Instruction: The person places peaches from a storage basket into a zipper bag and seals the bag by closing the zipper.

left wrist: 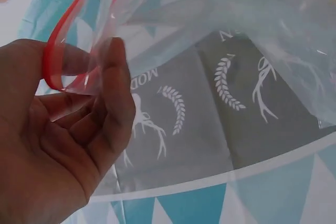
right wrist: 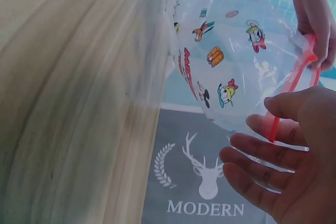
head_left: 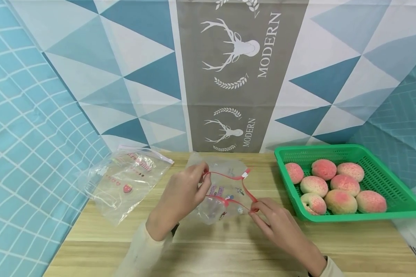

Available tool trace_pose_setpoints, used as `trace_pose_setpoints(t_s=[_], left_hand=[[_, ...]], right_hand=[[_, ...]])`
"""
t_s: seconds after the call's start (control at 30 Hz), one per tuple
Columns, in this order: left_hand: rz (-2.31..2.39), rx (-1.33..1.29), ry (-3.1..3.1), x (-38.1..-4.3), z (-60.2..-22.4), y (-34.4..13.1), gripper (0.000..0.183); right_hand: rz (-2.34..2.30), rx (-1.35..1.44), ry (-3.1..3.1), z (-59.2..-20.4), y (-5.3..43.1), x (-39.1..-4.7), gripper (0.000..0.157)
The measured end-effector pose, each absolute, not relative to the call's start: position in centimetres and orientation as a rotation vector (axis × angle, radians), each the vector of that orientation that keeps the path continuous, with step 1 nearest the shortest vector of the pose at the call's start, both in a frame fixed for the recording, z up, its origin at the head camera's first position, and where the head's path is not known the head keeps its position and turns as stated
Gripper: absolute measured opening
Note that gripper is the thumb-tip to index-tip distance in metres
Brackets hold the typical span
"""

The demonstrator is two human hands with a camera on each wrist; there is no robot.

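A clear zip bag (head_left: 215, 215) with a red zip edge and cartoon prints is held between both hands, its mouth spread apart. My left hand (head_left: 182, 192) pinches the left end of the red edge between thumb and fingers; the left wrist view shows the red strip (left wrist: 52, 51) looping over the thumb. At the opposite end, my right hand (head_left: 279, 227) pinches the red rim, with thumb and forefinger on it in the right wrist view. Cartoon figures (right wrist: 228, 93) show on the bag's side. A white slider (head_left: 245, 175) sits at the far corner of the mouth.
On the left lies another clear zip bag (head_left: 131, 184) with a strawberry print and pinkish zip. A green basket (head_left: 407, 207) holding several pink peaches (head_left: 341, 201) stands at the right. Patterned cloth walls (head_left: 152, 34) rise behind and beside the wooden table (head_left: 208, 257).
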State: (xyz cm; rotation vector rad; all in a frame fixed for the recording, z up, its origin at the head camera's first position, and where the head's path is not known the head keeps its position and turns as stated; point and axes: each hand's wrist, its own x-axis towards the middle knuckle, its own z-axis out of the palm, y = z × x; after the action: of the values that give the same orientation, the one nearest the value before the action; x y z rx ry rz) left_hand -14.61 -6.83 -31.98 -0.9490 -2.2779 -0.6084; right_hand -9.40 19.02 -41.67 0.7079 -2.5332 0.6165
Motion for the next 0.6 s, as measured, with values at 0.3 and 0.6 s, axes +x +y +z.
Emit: trace_pose_setpoints(t_s=[0.3,0.6], left_hand=[[-0.603,-1.0,-2.301,-14.3,-32.3,-5.6,0.009],[-0.629,-0.972,-2.338,-14.2,-32.8,-5.4,0.015]], right_hand=[[0.58,0.819,-2.564,-41.1,19.1,-9.2,0.022],[0.678,0.8,-2.516,-38.7,20.3,-8.3,0.05]])
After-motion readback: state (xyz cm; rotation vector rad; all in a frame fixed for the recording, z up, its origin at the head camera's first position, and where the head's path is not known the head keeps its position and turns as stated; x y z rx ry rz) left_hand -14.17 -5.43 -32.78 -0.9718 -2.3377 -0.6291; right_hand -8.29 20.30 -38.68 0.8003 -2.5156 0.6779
